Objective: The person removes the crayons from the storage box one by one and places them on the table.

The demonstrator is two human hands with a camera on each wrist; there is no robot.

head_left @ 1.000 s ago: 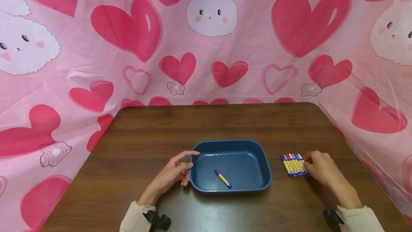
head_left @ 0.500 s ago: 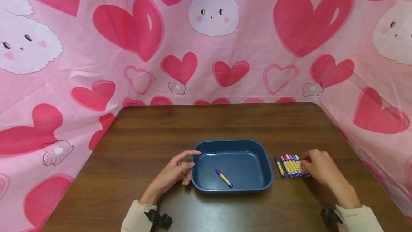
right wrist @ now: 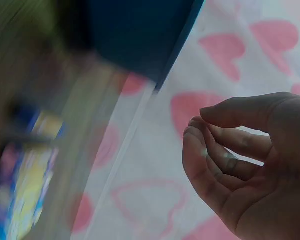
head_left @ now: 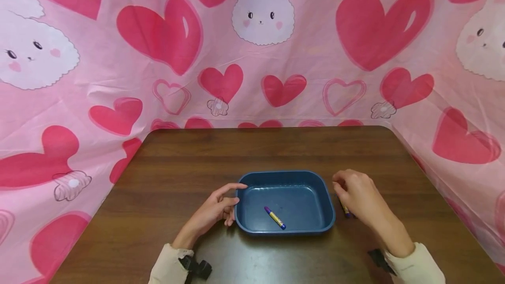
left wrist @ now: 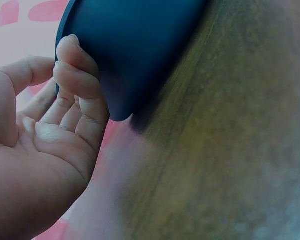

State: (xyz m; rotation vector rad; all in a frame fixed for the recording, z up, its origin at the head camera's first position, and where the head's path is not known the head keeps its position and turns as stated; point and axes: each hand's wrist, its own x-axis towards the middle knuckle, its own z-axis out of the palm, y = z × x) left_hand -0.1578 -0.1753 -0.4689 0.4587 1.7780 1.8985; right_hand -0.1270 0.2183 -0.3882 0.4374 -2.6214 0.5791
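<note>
A purple-tipped crayon (head_left: 275, 218) with a yellow wrapper lies in a dark blue rectangular tray (head_left: 301, 203). My left hand (head_left: 215, 208) rests at the tray's left rim, index finger straight over the edge and thumb touching it. In the left wrist view its other fingers bend close to the outer wall. My right hand (head_left: 360, 196) hovers by the tray's right side, over the crayons, with thumb and fingertips close together and nothing visible between them. Below it one crayon (head_left: 345, 211) partly shows; in the right wrist view a blurred row of crayons (right wrist: 25, 187) appears.
The brown wooden table (head_left: 189, 152) extends behind and around the tray. A pink cloth (head_left: 252, 60) with hearts and rabbits hangs behind it and at both sides. Black straps with small devices sit at both wrists.
One purple crayon came apart from the row toward the tray. My right hand then left the row's right end and moved left over the crayons. The left hand stayed at the rim.
</note>
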